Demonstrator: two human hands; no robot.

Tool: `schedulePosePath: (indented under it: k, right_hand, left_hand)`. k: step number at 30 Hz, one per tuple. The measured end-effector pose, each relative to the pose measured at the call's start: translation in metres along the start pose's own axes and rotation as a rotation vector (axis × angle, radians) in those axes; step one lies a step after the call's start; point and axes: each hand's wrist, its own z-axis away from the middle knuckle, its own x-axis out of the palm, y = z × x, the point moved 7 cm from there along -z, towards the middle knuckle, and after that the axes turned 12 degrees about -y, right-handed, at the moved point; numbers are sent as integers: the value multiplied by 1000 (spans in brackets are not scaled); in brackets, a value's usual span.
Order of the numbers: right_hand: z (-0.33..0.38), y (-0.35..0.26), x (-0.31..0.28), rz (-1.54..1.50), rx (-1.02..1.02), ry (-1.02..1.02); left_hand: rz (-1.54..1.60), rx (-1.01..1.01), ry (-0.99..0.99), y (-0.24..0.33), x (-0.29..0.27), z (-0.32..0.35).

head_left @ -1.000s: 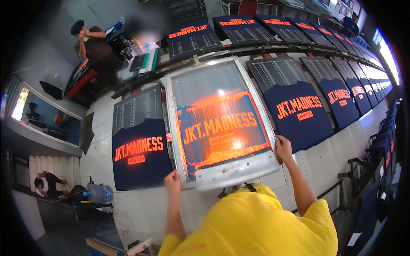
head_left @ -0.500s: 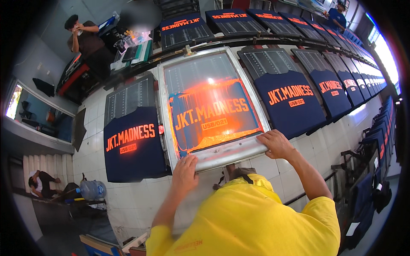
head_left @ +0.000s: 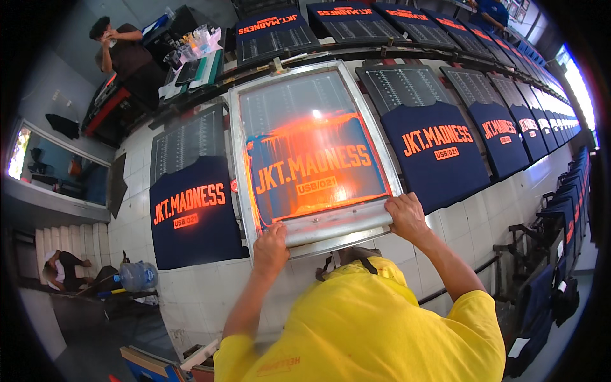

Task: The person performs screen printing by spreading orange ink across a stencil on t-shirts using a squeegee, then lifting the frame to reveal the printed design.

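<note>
Since holding both ends likely steadies it, the long silver metal bar (head_left: 340, 224) lies at six o'clock on the rectangular orange-smeared mesh screen (head_left: 312, 153), in the closed grip of left hand (head_left: 272, 247) at seven and right hand (head_left: 408, 218) at four.

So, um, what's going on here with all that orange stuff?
Someone in a yellow shirt is holding a wide metal bar, with the left hand gripping one end and the right hand the other. Right now the bar is across the near end of a framed screen, and bright orange ink is smeared over part of that screen. The navy shirts on either side have orange letters on them.
</note>
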Motion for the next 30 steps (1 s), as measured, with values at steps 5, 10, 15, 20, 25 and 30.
schedulePosePath:
  k: [5,10,15,20,25,30]
  right_hand:
    - [-22,16,2,-4,-4,-21]
    - [-13,8,-9,-64,-2,-24]
    - [4,3,-1,-101,18,-35]
    - [-9,16,17,-52,-15,-4]
    - [-67,42,9,-44,-51,0]
    - [-130,75,13,-33,-60,-68]
  left_hand:
    - [11,5,20,-7,-5,-20]
    - [38,0,70,-3,-12,-8]
    - [24,8,68,3,1,4]
    - [-36,92,191,-5,7,-7]
    - [-58,84,199,-19,-7,-56]
    - [-33,28,160,-47,-19,-113]
